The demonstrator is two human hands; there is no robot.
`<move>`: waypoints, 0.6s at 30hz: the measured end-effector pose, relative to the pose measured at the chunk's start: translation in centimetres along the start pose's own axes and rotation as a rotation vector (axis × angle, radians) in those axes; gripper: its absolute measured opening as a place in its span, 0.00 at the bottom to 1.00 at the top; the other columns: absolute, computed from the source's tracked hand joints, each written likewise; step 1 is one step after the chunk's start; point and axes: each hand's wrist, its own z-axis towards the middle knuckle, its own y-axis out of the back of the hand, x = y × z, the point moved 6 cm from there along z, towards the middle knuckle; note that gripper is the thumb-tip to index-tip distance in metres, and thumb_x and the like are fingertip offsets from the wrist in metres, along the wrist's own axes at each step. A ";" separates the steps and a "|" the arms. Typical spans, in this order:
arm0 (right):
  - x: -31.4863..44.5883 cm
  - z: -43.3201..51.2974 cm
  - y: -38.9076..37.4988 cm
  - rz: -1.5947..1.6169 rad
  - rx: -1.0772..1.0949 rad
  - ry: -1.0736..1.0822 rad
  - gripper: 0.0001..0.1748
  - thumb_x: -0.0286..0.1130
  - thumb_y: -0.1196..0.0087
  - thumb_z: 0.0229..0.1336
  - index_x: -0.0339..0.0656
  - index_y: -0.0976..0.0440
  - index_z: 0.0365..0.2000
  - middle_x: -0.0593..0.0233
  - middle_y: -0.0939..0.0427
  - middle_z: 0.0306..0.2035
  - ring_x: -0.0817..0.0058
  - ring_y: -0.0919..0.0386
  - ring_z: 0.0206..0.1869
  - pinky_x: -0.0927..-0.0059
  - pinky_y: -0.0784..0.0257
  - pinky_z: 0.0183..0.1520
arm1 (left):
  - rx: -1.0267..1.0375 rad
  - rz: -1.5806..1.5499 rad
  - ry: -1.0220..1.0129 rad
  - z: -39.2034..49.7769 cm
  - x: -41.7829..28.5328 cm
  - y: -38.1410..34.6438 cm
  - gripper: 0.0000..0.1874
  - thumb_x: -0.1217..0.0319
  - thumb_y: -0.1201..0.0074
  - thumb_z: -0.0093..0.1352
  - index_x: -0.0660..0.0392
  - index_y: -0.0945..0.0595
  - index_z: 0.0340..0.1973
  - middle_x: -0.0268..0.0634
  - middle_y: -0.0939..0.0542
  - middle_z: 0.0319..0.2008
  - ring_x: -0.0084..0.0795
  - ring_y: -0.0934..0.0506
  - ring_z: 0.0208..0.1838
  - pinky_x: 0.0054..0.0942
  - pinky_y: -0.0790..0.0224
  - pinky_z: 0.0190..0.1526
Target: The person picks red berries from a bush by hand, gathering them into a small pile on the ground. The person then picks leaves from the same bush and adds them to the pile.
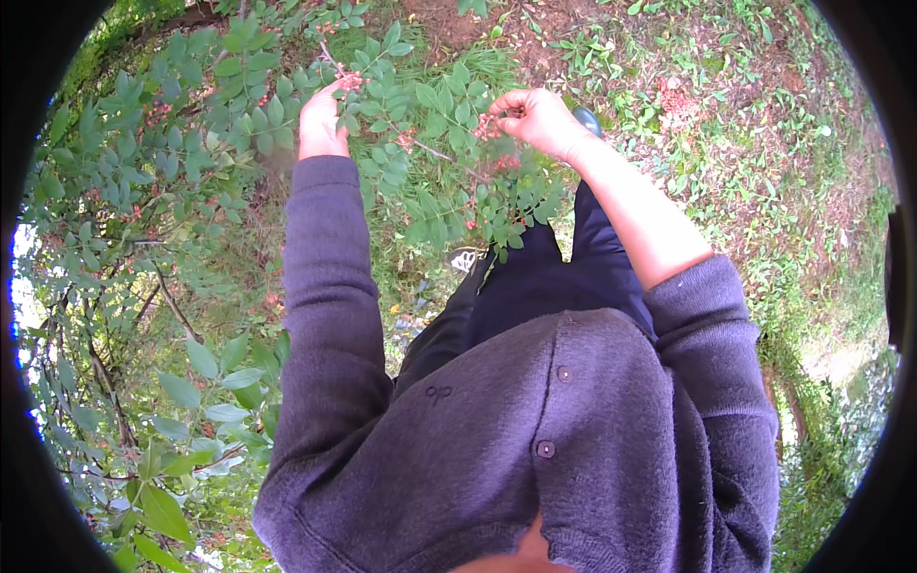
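Note:
A leafy branch (438, 153) with clusters of small reddish berries crosses in front of me, above my legs. My left hand (322, 120) grips it near its upper left part, beside a berry cluster (349, 80); leaves partly hide the fingers. At the right side of the branch, the fingertips of my right hand (539, 123) pinch together at another berry cluster (486, 127). Between the hands a smaller cluster (405, 140) hangs on the stem. More berries (507, 162) show just below my right hand.
Dense shrub foliage (179, 93) with more berries fills the left side. Bare twigs (175, 304) and broad leaves (204, 383) stand beside my left arm. On the weedy ground (723, 143) at upper right lies a reddish patch (675, 99), too blurred to identify. A patterned shoe (464, 259) shows below the branch.

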 end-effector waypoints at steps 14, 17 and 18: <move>2.3 -2.5 -2.8 -0.370 0.026 0.205 0.16 0.37 0.34 0.43 0.40 0.23 0.32 0.57 0.22 0.35 0.64 0.22 0.38 0.66 0.27 0.45 | -0.026 0.018 -0.098 -2.4 1.0 0.7 0.16 0.77 0.63 0.69 0.64 0.21 0.47 0.41 0.18 0.41 0.27 0.21 0.39 0.26 0.28 0.40; 2.5 -2.9 -3.0 -0.324 0.058 0.144 0.12 0.34 0.38 0.45 0.40 0.23 0.31 0.57 0.23 0.35 0.63 0.21 0.38 0.67 0.26 0.45 | 0.031 -0.074 -0.087 -1.6 1.6 1.8 0.15 0.76 0.61 0.69 0.64 0.20 0.46 0.41 0.18 0.39 0.28 0.22 0.39 0.27 0.28 0.41; 2.0 -3.1 -3.2 -0.315 0.052 0.147 0.11 0.33 0.39 0.46 0.40 0.22 0.31 0.57 0.23 0.34 0.63 0.21 0.38 0.67 0.26 0.45 | 0.032 -0.067 -0.083 -2.0 1.6 1.4 0.15 0.76 0.60 0.69 0.63 0.20 0.46 0.41 0.18 0.39 0.28 0.22 0.39 0.28 0.28 0.40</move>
